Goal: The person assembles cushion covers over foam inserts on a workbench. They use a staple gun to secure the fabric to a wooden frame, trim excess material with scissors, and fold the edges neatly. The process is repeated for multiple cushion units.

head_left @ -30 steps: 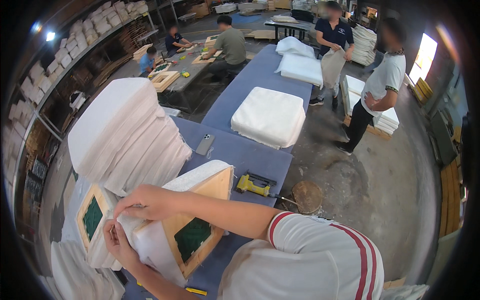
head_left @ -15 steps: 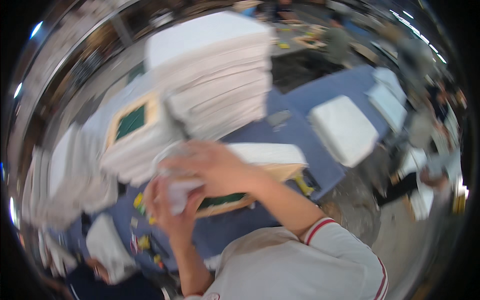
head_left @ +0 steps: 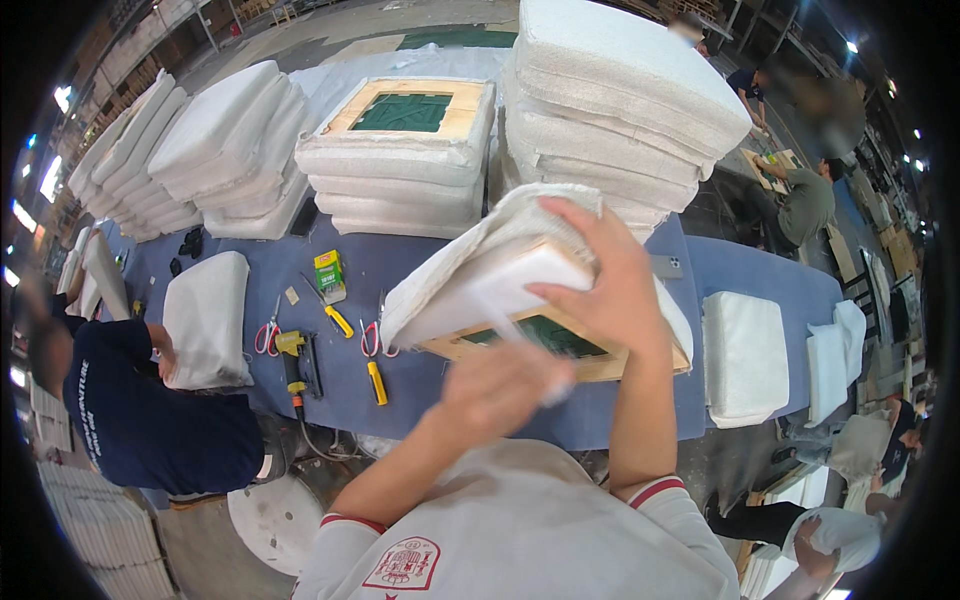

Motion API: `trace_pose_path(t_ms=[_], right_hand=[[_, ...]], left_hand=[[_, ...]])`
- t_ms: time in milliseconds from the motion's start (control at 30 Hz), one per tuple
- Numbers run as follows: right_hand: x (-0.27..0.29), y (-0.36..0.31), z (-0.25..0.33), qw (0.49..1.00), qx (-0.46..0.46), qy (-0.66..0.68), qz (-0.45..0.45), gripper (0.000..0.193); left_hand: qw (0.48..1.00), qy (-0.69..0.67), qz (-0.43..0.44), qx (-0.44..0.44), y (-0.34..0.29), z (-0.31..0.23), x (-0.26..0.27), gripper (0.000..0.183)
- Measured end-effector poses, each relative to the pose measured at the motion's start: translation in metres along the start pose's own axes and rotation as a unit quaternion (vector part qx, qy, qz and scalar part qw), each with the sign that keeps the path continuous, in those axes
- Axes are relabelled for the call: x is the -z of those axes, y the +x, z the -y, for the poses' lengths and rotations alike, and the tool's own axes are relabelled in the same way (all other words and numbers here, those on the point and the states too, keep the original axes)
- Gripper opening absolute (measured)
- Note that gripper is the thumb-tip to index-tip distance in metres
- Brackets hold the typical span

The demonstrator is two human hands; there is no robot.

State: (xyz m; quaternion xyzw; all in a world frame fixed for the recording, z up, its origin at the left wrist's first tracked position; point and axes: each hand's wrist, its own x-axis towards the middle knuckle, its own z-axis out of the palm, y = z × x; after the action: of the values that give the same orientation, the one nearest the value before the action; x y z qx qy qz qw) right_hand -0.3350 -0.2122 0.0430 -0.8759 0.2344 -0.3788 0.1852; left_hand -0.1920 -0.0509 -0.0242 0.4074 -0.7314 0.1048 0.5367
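In front of me a padded seat cushion (head_left: 455,305) is tilted up on the blue table, its underside toward me. It has a wooden frame (head_left: 603,372) with green webbing (head_left: 550,336) in the opening. My right hand (head_left: 612,275) is closed on its upper right side, fingers over the folded-back white fabric cover (head_left: 525,213) and thumb on the inner side. My left hand (head_left: 505,393), smeared by motion, is closed in front of the frame. A thin white piece (head_left: 559,386), blurred, shows at its fingers; its kind is unclear.
Stacks of white cushions (head_left: 620,110) line the table's far side. Left of my work lie a yellow staple gun (head_left: 292,362) with a hose, scissors (head_left: 371,338), yellow-handled screwdrivers (head_left: 376,384) and a green box (head_left: 329,275). A co-worker in navy (head_left: 150,400) handles another cushion (head_left: 206,318) at left.
My view has swung round. Both hands were together around a crumpled white piece; now they are apart, the right gripping the tilted cushion and the left lower in front of it.
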Motion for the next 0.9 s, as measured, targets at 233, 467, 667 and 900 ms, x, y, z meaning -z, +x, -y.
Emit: trace_pose_path(t_ms=[233, 467, 667, 900], right_hand=[[0.033, -0.008, -0.053, 0.996, -0.036, 0.067, -0.037, 0.087], [0.046, -0.033, -0.053, 0.995, -0.018, 0.090, -0.048, 0.087], [0.049, -0.039, -0.051, 0.994, -0.023, 0.087, -0.064, 0.087], [0.060, -0.047, -0.075, 0.985, -0.066, 0.134, -0.082, 0.090]], left_hand=[[0.981, -0.114, 0.159, -0.019, -0.035, -0.043, -0.030, 0.036], [0.978, 0.016, -0.081, 0.193, 0.025, 0.016, -0.035, 0.050], [0.994, -0.062, 0.061, 0.071, 0.007, 0.010, -0.037, 0.040], [0.885, -0.193, 0.330, 0.265, -0.067, 0.013, -0.022, 0.026]])
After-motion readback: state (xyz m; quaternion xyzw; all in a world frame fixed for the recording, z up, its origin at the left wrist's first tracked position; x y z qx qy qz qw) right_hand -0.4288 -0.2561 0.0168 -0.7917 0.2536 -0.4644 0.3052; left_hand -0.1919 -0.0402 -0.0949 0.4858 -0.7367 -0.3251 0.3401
